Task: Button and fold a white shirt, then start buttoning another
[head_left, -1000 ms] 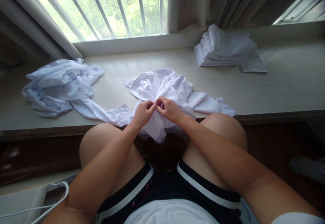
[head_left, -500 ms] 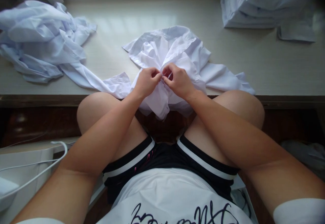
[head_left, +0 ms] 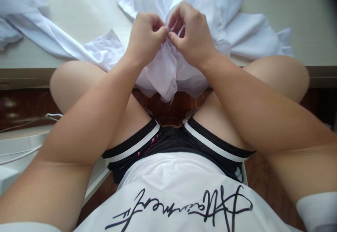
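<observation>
Head view: we see one white shirt (head_left: 195,21) at upper centre of the frame, draped off the tabletop (head_left: 79,11) edge toward our knees.
Left hand (head_left: 146,37): fingers curled tight, pinching a fold of the shirt's front edge.
Right hand (head_left: 193,33): also closed, pinching the cloth just beside the left; fingertips meet, likely so both edges line up for fine work.
Surface: pale tabletop with a crumpled sleeve (head_left: 65,46) at upper left.
Room: dark wooden floor (head_left: 23,105) below; a white cable (head_left: 28,151) at lower left.
</observation>
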Demonstrator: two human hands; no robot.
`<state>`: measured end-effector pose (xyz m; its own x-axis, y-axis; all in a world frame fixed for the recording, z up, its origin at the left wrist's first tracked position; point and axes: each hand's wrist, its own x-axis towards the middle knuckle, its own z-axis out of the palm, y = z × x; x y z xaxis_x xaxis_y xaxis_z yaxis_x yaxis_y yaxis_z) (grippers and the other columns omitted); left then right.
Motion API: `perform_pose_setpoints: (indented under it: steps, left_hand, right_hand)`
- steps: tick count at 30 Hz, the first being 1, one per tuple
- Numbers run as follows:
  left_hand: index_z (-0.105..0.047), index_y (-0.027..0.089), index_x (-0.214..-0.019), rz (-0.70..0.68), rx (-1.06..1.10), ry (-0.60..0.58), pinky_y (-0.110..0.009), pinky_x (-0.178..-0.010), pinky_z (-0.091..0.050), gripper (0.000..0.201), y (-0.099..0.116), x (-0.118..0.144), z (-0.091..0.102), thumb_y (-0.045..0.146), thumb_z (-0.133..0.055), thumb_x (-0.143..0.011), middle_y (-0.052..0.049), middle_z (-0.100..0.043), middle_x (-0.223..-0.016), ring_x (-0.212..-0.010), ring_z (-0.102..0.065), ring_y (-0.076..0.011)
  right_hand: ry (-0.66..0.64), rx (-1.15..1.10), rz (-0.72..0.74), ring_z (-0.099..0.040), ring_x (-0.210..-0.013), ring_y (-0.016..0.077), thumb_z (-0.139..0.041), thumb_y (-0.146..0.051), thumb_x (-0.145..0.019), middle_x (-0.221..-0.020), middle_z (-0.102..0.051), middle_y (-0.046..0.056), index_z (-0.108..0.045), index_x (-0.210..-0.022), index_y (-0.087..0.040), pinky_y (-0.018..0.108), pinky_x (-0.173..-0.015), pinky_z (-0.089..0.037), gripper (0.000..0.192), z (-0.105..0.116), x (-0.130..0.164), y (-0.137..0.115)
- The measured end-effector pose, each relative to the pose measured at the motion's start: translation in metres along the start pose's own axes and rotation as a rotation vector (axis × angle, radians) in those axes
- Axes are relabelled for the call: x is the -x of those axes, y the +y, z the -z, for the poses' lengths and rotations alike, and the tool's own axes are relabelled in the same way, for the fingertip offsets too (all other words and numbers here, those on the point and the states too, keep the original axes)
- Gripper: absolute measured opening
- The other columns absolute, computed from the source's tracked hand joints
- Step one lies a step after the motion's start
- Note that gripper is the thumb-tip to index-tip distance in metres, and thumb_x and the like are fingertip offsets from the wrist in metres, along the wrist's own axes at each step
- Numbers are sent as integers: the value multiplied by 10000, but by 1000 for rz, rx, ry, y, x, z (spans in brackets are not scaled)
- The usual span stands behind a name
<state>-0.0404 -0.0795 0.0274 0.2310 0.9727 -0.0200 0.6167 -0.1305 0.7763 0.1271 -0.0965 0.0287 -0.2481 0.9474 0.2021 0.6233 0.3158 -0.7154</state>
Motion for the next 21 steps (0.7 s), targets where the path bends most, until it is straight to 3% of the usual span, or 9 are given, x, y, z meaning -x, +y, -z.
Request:
perform_pose_setpoints:
  steps: [5,12,16,21]
  left_hand:
    - [-667,192,-749,58,-16,58,-315,-794,-527,137,2,-6,4,216,-604,-868,0,-667,-720,-819,-626,-144]
    - [-687,172,-830,73,-142,51,-310,-787,-505,157,-3,-12,18,315,-625,-849,-55,-727,-818,-830,-638,-200]
    - [-713,196,-913,17,-111,95,-324,-773,-524,156,36,18,41,334,-650,-877,-41,-735,-839,-765,-652,-190]
    - [-741,225,-905,-314,318,196,-323,-693,-567,262,105,82,87,453,-625,-959,-66,-739,-890,-817,-681,-208]
  right_hand:
    - [26,-108,-22,-640,-769,176,-746,-294,-891,-825,-677,-13,-602,-933,-270,341,-847,-545,152,-5,-2,8]
    - [99,-258,-8,-626,-808,168,-692,-406,-925,-870,-670,21,-652,-939,-195,306,-768,-529,215,16,-1,-6]
    - [194,-508,72,-653,-782,163,-669,-398,-953,-866,-696,19,-706,-924,-210,288,-697,-528,194,54,18,-43]
    - [431,-729,391,-692,-828,222,-572,-455,-1023,-837,-687,51,-736,-950,-284,362,-727,-589,248,120,68,-114]
